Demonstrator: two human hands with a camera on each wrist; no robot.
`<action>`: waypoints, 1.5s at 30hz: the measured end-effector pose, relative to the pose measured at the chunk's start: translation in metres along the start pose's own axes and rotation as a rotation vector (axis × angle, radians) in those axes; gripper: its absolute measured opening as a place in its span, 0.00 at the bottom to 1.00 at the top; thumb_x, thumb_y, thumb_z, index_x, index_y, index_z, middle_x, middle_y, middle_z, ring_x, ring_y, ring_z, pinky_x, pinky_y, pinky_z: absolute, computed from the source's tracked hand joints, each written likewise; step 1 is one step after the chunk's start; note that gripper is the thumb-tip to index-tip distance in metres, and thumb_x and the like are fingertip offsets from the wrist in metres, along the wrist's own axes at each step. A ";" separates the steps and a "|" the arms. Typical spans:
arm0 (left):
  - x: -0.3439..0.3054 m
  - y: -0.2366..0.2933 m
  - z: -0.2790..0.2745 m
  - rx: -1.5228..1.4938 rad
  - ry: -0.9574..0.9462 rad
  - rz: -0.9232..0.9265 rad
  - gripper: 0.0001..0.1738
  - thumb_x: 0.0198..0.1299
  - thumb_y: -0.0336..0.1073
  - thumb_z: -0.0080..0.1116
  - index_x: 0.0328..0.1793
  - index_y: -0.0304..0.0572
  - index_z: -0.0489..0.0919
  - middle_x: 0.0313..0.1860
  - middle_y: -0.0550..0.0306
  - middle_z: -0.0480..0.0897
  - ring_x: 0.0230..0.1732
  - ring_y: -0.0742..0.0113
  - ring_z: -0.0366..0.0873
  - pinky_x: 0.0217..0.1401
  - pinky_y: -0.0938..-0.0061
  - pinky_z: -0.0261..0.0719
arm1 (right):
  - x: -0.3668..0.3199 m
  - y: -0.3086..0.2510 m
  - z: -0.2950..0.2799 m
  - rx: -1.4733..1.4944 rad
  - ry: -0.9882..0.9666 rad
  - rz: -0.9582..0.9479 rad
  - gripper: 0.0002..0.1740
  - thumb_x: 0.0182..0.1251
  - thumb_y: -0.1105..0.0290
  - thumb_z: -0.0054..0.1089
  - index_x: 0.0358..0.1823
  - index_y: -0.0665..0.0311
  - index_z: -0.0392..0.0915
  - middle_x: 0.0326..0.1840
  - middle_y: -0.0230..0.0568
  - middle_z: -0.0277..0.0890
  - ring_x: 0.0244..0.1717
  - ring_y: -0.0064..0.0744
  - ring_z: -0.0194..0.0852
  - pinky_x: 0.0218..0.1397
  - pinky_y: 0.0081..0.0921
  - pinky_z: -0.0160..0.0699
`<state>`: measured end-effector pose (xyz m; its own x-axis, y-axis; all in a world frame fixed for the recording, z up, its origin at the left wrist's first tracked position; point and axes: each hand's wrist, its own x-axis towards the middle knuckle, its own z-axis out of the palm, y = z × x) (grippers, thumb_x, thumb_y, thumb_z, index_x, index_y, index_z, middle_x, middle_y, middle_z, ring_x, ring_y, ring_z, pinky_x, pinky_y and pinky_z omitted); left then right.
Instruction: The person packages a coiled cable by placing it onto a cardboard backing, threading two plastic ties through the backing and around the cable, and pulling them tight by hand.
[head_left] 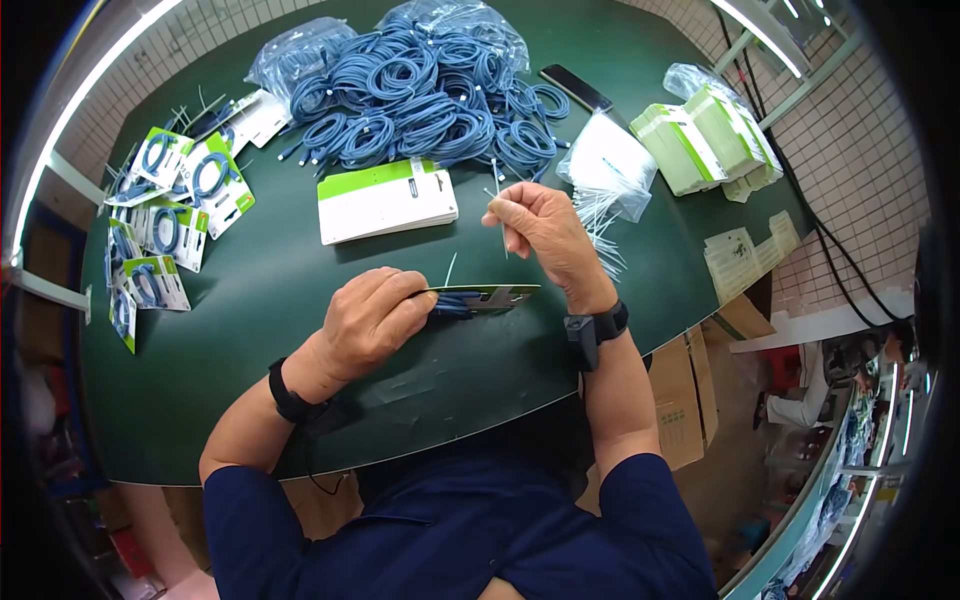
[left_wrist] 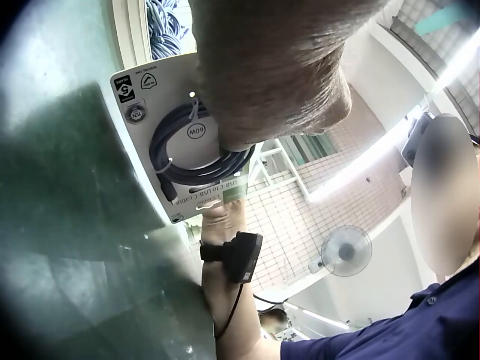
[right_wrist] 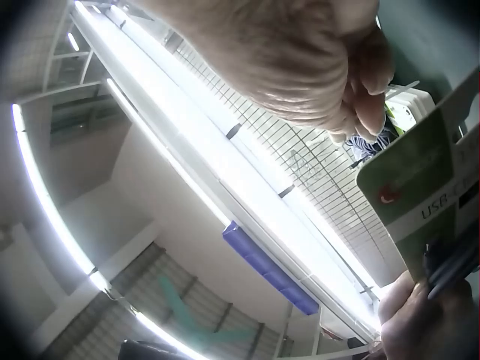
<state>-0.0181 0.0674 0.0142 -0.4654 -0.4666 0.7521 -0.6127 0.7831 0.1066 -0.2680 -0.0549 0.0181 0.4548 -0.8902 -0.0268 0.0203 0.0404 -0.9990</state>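
Observation:
My left hand (head_left: 372, 318) grips a cardboard cable card (left_wrist: 139, 94), held on edge above the table. A coiled blue USB-C cable (left_wrist: 159, 142) lies against the card's printed face, with white ties around the coil. One thin white tie (head_left: 450, 270) sticks up from the card's far side in the head view. Beyond the card's right end, my right hand (head_left: 545, 232) pinches a thin white cable tie (head_left: 505, 240) between thumb and fingers. In the right wrist view the card's green corner (right_wrist: 405, 184) stands close below that hand.
A heap of coiled blue cables (head_left: 400, 90) lies at the back. In front of it sits a stack of blank-backed cards (head_left: 388, 212). Finished-looking carded cables (head_left: 165, 230) pile up left. On the right are a bag of cable ties (head_left: 610, 165), green card stacks (head_left: 680, 150) and a phone (head_left: 577, 88).

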 end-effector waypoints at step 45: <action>0.004 0.000 0.006 -0.079 -0.051 -0.021 0.13 0.47 0.25 0.77 0.39 0.37 0.85 0.38 0.55 0.84 0.33 0.60 0.83 0.32 0.70 0.82 | 0.001 0.036 0.023 0.135 -0.209 0.038 0.11 0.78 0.67 0.70 0.53 0.66 0.85 0.44 0.37 0.89 0.44 0.20 0.90 0.44 0.11 0.88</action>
<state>-0.0234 0.0628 0.0135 -0.4862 -0.5016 0.7156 -0.5708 0.8023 0.1745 -0.2461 -0.0442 -0.0171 0.6316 -0.7742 -0.0425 0.1117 0.1451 -0.9831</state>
